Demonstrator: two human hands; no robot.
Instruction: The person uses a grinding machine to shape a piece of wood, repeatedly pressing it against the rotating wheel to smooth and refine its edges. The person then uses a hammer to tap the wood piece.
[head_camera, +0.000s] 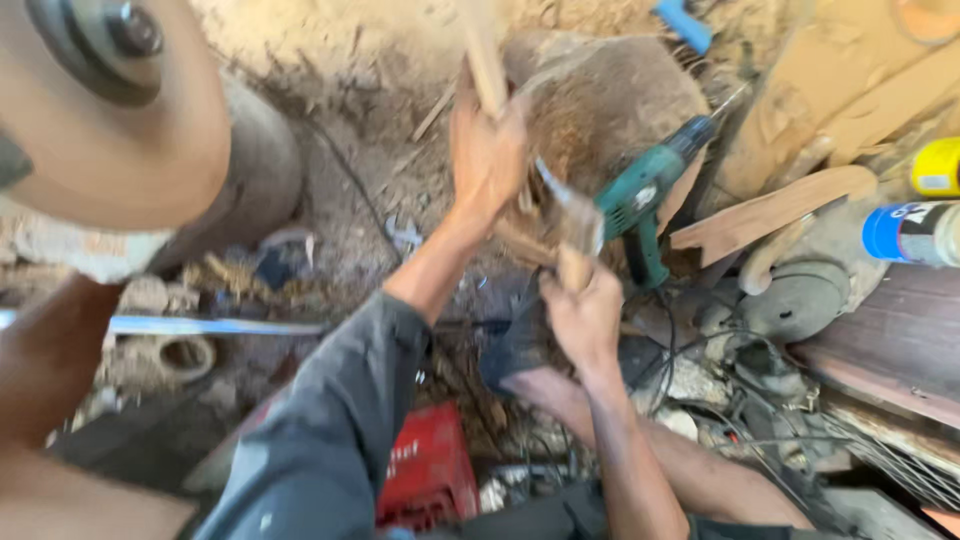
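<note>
My left hand (487, 150) grips a long pale wooden stick (484, 60), held nearly upright over a big worn wooden block (610, 100). My right hand (582, 315) is closed around the wooden handle of a small hatchet-like tool (575, 222), whose metal head sits just below and right of the left hand, near the stick's lower end. The picture is blurred by motion, so the tool's blade edge is hard to make out. My bare leg and foot (560, 390) lie under the right forearm.
A green power drill (645, 195) lies right of the block. Wooden offcuts (775, 210), a yellow can (938, 167), a blue-capped tube (910, 232) and tangled cables (760, 400) fill the right. A round disc machine (110, 110) stands left, a red crate (430, 470) below, sawdust on the ground.
</note>
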